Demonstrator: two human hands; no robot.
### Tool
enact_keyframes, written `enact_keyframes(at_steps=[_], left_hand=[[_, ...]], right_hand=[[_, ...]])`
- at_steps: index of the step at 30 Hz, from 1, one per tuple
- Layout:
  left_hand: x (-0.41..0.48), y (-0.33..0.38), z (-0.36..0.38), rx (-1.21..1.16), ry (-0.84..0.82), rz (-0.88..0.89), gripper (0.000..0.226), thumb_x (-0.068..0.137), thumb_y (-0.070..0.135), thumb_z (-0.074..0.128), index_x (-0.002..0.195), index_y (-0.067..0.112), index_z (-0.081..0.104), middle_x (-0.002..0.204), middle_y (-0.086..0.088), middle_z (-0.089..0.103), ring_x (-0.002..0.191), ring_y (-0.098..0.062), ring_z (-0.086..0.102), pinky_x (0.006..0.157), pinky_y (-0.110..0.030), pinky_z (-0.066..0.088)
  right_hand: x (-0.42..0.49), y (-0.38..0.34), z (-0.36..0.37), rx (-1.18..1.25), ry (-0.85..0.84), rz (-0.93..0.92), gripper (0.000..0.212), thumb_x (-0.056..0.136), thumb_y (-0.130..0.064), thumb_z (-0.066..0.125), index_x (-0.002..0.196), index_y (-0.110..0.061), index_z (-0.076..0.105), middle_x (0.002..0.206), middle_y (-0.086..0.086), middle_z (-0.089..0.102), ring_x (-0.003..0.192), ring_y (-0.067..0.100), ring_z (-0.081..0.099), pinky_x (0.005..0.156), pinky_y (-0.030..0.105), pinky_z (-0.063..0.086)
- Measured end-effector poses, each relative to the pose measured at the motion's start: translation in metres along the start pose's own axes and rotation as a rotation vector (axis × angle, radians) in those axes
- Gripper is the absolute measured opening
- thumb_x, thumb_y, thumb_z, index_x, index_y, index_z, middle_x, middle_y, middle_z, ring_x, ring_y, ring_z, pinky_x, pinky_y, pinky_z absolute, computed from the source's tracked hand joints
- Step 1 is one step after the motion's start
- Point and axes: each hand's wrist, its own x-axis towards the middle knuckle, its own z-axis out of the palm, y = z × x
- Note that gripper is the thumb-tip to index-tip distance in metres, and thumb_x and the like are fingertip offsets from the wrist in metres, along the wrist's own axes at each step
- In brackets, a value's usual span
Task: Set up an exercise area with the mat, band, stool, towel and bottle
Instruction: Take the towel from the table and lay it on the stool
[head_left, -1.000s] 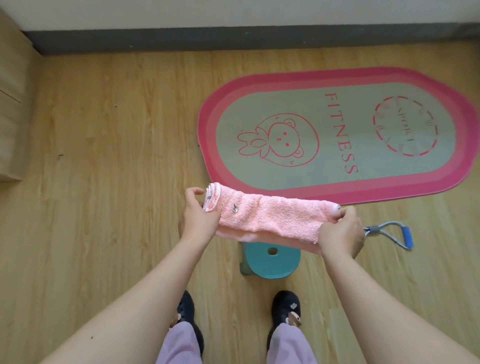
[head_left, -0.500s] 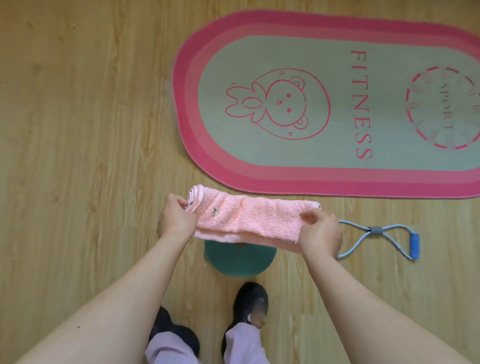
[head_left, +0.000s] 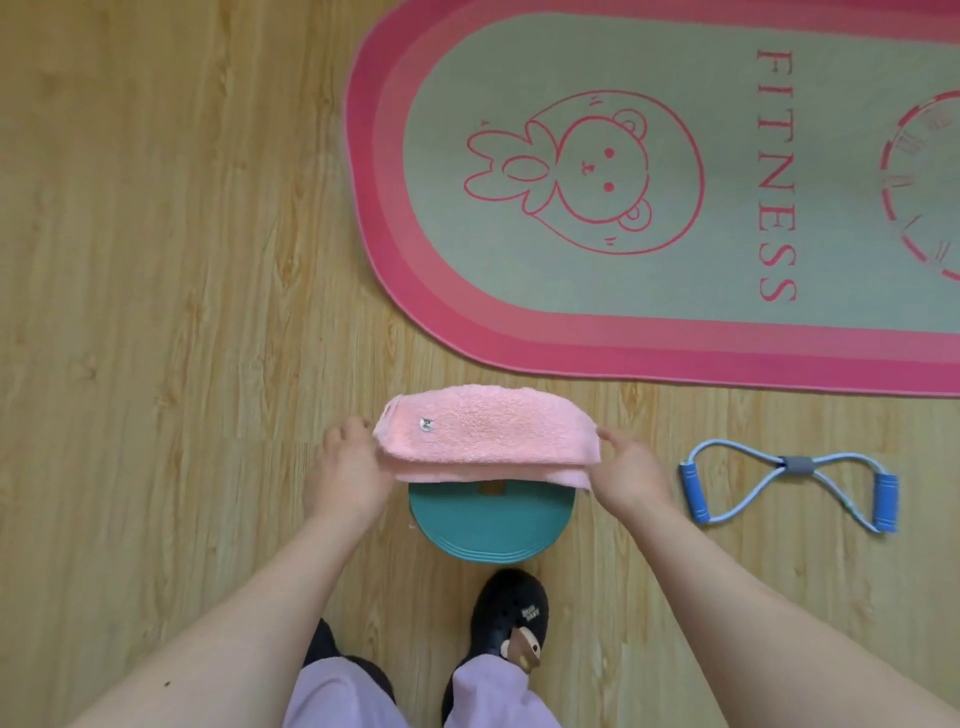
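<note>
Over the stool (head_left: 483, 525), the left hand (head_left: 348, 478) and right hand (head_left: 631, 470) each grip an end of the folded towel (head_left: 488, 434). The band (head_left: 789, 486) lies nearby.

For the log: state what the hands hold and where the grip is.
The pink towel, over the stool: left hand grips its left end, right hand its right end.

Wooden floor (head_left: 156, 234) under pink-rimmed mat (head_left: 519, 291), teal stool (head_left: 491, 525) near it, blue band (head_left: 795, 463) beside stool.
</note>
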Motion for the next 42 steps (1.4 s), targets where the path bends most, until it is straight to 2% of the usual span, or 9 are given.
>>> enact_keyframes(at_steps=[3, 9, 12, 16, 21, 25, 32, 36, 42], left_hand=[[-0.008, 0.009, 0.0, 0.162, -0.035, 0.245, 0.06, 0.085, 0.007, 0.051, 0.141, 0.019, 0.033, 0.145, -0.009, 0.036, 0.127, -0.029, 0.039, 0.1, -0.041, 0.038], [-0.015, 0.026, 0.002, 0.338, -0.168, 0.428, 0.075, 0.084, 0.006, 0.049, 0.148, 0.03, 0.017, 0.158, -0.003, 0.01, 0.144, -0.022, 0.01, 0.115, -0.044, 0.017], [-0.013, 0.029, 0.003, 0.36, -0.174, 0.46, 0.075, 0.085, 0.007, 0.048, 0.149, 0.029, 0.015, 0.158, -0.002, 0.009, 0.145, -0.021, 0.006, 0.116, -0.045, 0.011], [-0.016, 0.031, 0.002, 0.327, -0.131, 0.489, 0.072, 0.087, 0.013, 0.047, 0.149, 0.028, 0.014, 0.157, -0.004, 0.012, 0.144, -0.021, 0.009, 0.116, -0.044, 0.011], [-0.029, 0.028, -0.013, 0.247, -0.049, 0.515, 0.065, 0.09, 0.02, 0.047, 0.148, 0.027, 0.019, 0.156, -0.004, 0.018, 0.143, -0.021, 0.014, 0.115, -0.042, 0.014], [-0.044, 0.028, -0.038, 0.165, -0.007, 0.518, 0.065, 0.09, 0.025, 0.052, 0.147, 0.027, 0.022, 0.154, -0.002, 0.021, 0.142, -0.02, 0.016, 0.114, -0.04, 0.014], [-0.091, 0.013, -0.126, -0.085, 0.14, 0.423, 0.057, 0.09, 0.03, 0.054, 0.143, 0.025, 0.034, 0.152, 0.001, 0.028, 0.138, -0.018, 0.027, 0.111, -0.035, 0.019], [-0.125, -0.022, -0.195, -0.224, 0.257, 0.355, 0.054, 0.089, 0.029, 0.057, 0.14, 0.024, 0.039, 0.148, 0.002, 0.033, 0.135, -0.017, 0.033, 0.11, -0.035, 0.028], [-0.169, -0.1, -0.287, -0.3, 0.446, 0.239, 0.053, 0.085, 0.024, 0.063, 0.135, 0.022, 0.045, 0.144, 0.002, 0.039, 0.13, -0.017, 0.04, 0.107, -0.035, 0.033]], right_hand=[[-0.004, -0.011, 0.002, -0.022, -0.095, -0.029, 0.062, 0.089, -0.003, 0.039, 0.147, -0.026, 0.035, 0.149, 0.006, 0.038, 0.126, 0.03, 0.046, 0.091, 0.033, 0.044], [-0.017, -0.028, 0.007, -0.185, -0.242, -0.142, 0.069, 0.089, -0.006, 0.037, 0.151, -0.034, 0.025, 0.155, 0.001, 0.027, 0.131, 0.029, 0.041, 0.094, 0.039, 0.048], [-0.019, -0.034, 0.014, -0.263, -0.214, -0.195, 0.068, 0.089, -0.008, 0.036, 0.15, -0.036, 0.024, 0.151, 0.0, 0.031, 0.129, 0.029, 0.04, 0.096, 0.043, 0.047], [-0.023, -0.04, 0.017, -0.217, -0.149, -0.211, 0.068, 0.088, -0.003, 0.036, 0.149, -0.033, 0.03, 0.155, 0.001, 0.029, 0.137, 0.026, 0.034, 0.103, 0.04, 0.042], [-0.043, -0.051, 0.012, -0.214, -0.062, -0.269, 0.066, 0.087, -0.002, 0.038, 0.147, -0.029, 0.037, 0.148, 0.0, 0.041, 0.136, 0.023, 0.036, 0.103, 0.04, 0.042], [-0.068, -0.067, 0.003, -0.189, 0.004, -0.321, 0.055, 0.091, -0.008, 0.043, 0.143, -0.026, 0.043, 0.144, -0.002, 0.047, 0.136, 0.021, 0.036, 0.104, 0.04, 0.04], [-0.161, -0.138, -0.006, -0.141, 0.144, -0.534, 0.038, 0.092, -0.014, 0.048, 0.127, -0.021, 0.06, 0.129, -0.001, 0.06, 0.124, 0.019, 0.047, 0.1, 0.032, 0.039], [-0.229, -0.193, 0.0, -0.101, 0.164, -0.683, 0.032, 0.093, -0.016, 0.048, 0.121, -0.022, 0.062, 0.121, -0.003, 0.062, 0.119, 0.017, 0.048, 0.092, 0.03, 0.038], [-0.328, -0.275, 0.026, -0.158, 0.155, -0.907, 0.029, 0.095, -0.02, 0.048, 0.12, -0.024, 0.063, 0.114, -0.006, 0.064, 0.114, 0.015, 0.051, 0.093, 0.027, 0.038]])
